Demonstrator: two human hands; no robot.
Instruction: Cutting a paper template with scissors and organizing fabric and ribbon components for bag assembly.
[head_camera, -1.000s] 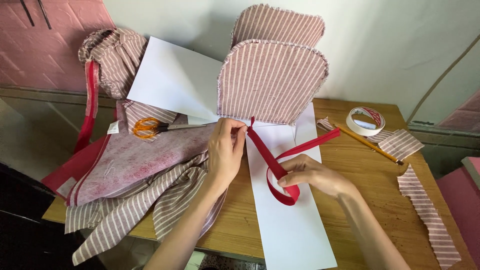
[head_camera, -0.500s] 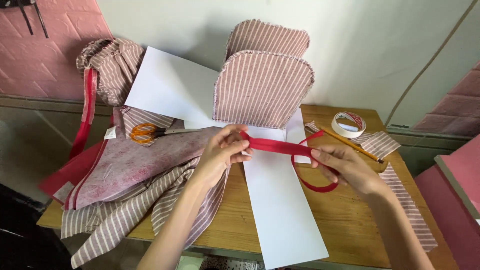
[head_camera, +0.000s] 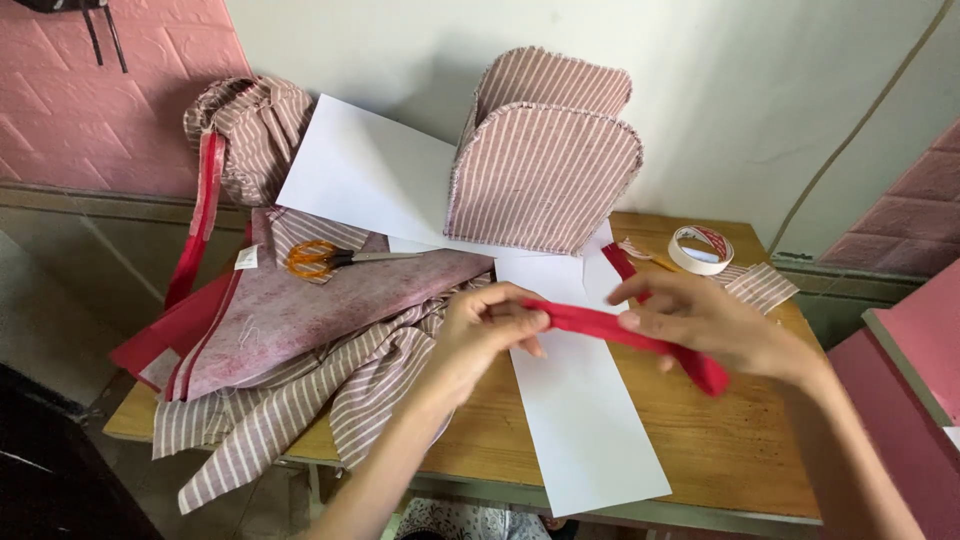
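Note:
A red fabric strip (head_camera: 585, 321) is stretched between my two hands above a long white paper sheet (head_camera: 585, 420) on the wooden table (head_camera: 740, 450). My left hand (head_camera: 487, 330) pinches the strip's left end between thumb and fingers. The strip's right part runs under the fingers of my right hand (head_camera: 705, 320), and a further length of it trails up toward the back. Just behind my hands stands a domed bag form (head_camera: 545, 175) covered in pink-and-white striped cloth.
Orange-handled scissors (head_camera: 325, 257) lie on a pile of pink and striped fabric (head_camera: 300, 340) at the left. A roll of tape (head_camera: 700, 249) and striped scraps (head_camera: 762, 285) sit at the back right. A large white sheet (head_camera: 365, 170) leans on the wall.
The red strip's loop has been pulled out into a straight length between my hands. My right hand has risen from the table and closed on the strip.

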